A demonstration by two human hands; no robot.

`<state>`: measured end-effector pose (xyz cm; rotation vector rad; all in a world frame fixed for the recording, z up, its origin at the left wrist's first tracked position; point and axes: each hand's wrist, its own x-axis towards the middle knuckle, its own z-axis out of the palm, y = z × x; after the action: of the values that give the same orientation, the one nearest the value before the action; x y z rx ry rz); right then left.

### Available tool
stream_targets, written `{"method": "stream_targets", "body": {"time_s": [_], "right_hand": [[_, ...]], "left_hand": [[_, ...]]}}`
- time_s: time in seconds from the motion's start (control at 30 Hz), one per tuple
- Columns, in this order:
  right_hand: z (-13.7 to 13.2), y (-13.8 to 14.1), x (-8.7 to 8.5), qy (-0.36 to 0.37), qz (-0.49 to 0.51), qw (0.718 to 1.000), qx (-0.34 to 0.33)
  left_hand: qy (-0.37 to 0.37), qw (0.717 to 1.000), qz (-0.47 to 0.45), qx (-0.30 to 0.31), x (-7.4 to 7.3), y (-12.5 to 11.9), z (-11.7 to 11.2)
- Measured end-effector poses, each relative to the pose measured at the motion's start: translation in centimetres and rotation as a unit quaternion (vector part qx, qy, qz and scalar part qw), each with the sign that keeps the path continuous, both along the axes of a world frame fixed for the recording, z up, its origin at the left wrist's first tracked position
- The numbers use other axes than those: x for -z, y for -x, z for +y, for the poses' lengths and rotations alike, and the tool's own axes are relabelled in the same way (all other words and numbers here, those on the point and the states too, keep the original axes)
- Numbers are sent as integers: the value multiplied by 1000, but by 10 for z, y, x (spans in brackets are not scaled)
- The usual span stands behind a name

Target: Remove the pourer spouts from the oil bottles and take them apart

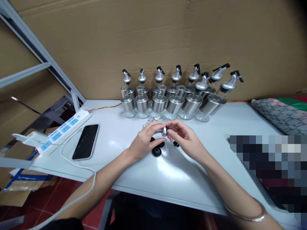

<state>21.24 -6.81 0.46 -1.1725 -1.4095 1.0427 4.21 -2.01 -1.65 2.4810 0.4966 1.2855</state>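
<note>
My left hand (144, 140) and my right hand (185, 139) meet over the middle of the white table (168, 172). Together they pinch a small silver pourer cap (161, 131) between their fingertips. Small black rubber parts (157, 150) lie on the table just under my hands. A few more loose silver caps (148, 123) lie just behind my left fingers. Behind them, several glass bottles with steel sleeves and silver-and-black pourer tops (175, 95) stand in two rows against the cardboard wall.
A black phone (86, 142) lies face up at the left, beside a white and blue power strip (62, 129) with a white cable (79, 169) running off the front edge. Patterned fabric (280, 115) lies at the far right. A metal frame (43, 57) rises at left.
</note>
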Motion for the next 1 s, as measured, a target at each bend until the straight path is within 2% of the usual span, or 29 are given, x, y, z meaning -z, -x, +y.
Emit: {"method": "stream_targets", "body": {"time_s": [0.5,0.7,1.0], "right_hand": [[-2,3,2,-3,-26,1000,-11],[0,5,7,3,-32,999,-6],[-3,7,2,-2,-43,999,-8]], "left_hand": [[-17,1000,22,-9,1,0,-1],[5,1000,3,-14,5,-4,-4],[6,1000,-14,19,-2,-1,-3]]}}
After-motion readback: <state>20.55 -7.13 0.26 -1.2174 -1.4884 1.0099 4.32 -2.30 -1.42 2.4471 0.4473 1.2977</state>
